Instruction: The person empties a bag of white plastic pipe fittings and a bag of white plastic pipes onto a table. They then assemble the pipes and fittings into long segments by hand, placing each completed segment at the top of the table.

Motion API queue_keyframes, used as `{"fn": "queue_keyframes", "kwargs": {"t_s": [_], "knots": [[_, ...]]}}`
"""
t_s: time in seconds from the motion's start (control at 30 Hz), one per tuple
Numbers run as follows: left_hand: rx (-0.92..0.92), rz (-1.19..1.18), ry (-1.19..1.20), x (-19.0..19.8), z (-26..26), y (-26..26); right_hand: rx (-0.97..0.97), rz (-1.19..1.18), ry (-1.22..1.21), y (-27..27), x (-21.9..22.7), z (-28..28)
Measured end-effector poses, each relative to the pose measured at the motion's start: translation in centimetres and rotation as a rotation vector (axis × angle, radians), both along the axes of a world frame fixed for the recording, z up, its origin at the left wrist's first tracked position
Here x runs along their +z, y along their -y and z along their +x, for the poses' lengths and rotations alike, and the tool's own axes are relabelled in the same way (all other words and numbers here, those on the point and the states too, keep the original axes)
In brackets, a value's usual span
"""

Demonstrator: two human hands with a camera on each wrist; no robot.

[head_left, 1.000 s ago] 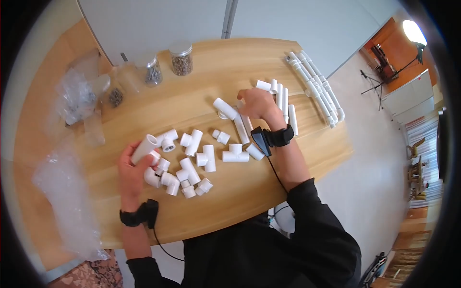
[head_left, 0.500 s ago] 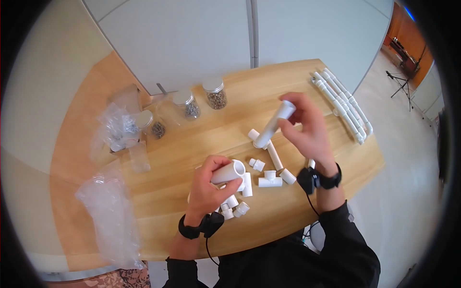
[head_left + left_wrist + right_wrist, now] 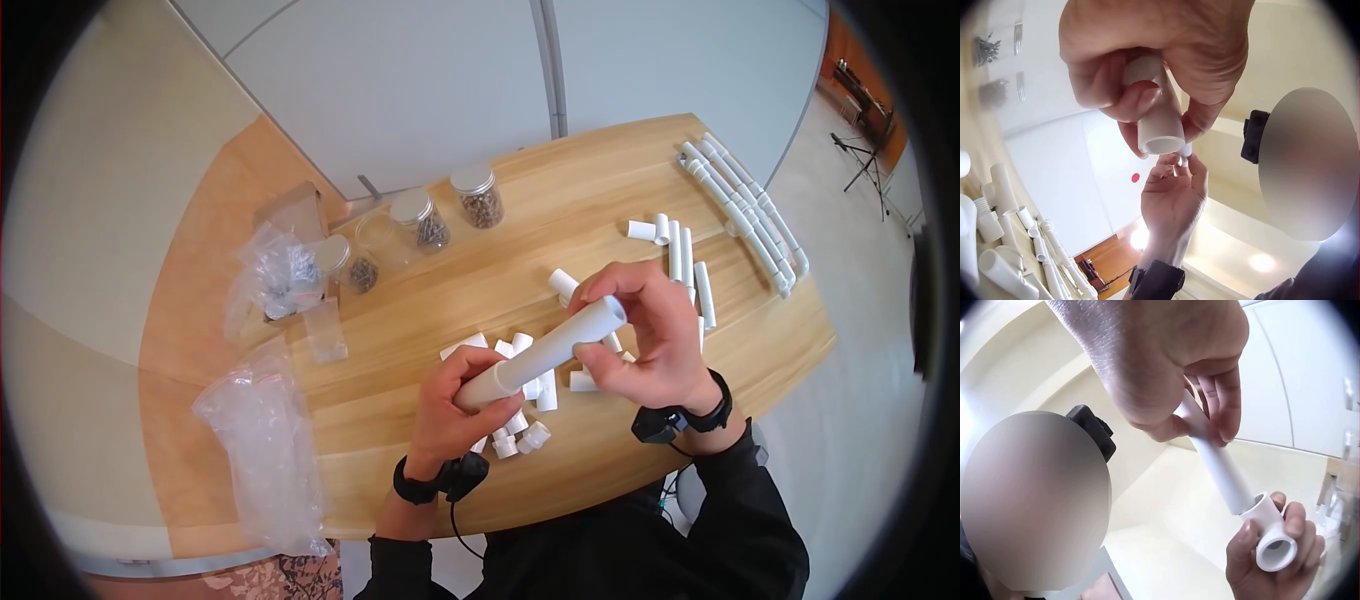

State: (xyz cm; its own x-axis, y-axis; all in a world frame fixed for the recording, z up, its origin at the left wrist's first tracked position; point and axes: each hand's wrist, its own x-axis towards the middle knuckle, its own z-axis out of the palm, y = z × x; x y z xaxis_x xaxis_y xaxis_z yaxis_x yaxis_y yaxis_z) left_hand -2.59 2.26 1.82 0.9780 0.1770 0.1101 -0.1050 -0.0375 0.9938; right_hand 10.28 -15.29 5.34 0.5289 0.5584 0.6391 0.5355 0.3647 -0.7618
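Observation:
My left hand (image 3: 447,412) grips a white PVC tee fitting (image 3: 1264,517) with the thumb on one side and fingers on the other. My right hand (image 3: 655,335) pinches a straight white pipe (image 3: 556,350) near its far end. The pipe's lower end meets one mouth of the tee, and the two lie nearly in line, tilted up to the right. Another mouth of the tee faces the camera in the right wrist view. Below the hands, several white fittings (image 3: 536,437) lie on the wooden table, partly hidden by the left hand.
Loose white pipes (image 3: 705,295) lie right of the right hand, and joined pipework (image 3: 745,220) rests along the table's right edge. Jars of screws (image 3: 478,197) stand at the back. Clear plastic bags (image 3: 265,440) lie at the left.
My right hand has lifted a pipe off the table and brought it to the tee. My left hand has carried the tee right, over the fittings. The head view has shifted.

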Motion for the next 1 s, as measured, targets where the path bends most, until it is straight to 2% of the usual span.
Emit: {"fn": "queue_keyframes", "kwargs": {"t_s": [0.03,0.17,0.23,0.3,0.33,0.43,0.53,0.6,0.83,0.93,1.0], "knots": [[0.001,-0.001,-0.001,0.1,-0.1,0.0,-0.026,-0.029,0.059,0.0,0.0,0.0],[0.0,0.04,0.035,0.6,-0.4,-0.4,-0.044,-0.082,0.043,0.3,0.6,-0.8],[-0.016,0.075,0.03,1.1,-0.6,-0.7,-0.025,-0.334,0.11,0.9,0.7,-1.1],[-0.073,0.215,-0.023,2.0,-0.7,-0.8,0.0,-0.356,0.192,1.1,1.0,-0.6],[-0.066,0.21,-0.025,2.1,-0.8,-0.8,0.016,-0.372,0.272,1.2,1.1,-0.5],[-0.123,0.242,-0.024,2.3,-1.0,-0.5,0.068,-0.396,0.29,1.5,1.3,-0.8],[-0.14,0.356,0.031,2.5,-1.2,-0.3,0.11,-0.368,0.228,1.3,1.5,-1.1],[-0.113,0.516,0.135,2.6,-1.2,-0.2,0.084,-0.328,0.227,1.0,1.2,-1.5],[-0.072,0.623,0.208,4.0,-1.8,-0.5,0.001,-0.128,0.315,-0.4,0.4,-2.4],[0.018,0.647,0.216,3.8,-2.1,0.0,-0.055,-0.103,0.296,-0.9,-0.7,-2.2],[0.073,0.624,0.093,3.5,-2.1,-0.2,-0.03,-0.184,0.237,-0.8,-1.1,-1.9]]}}
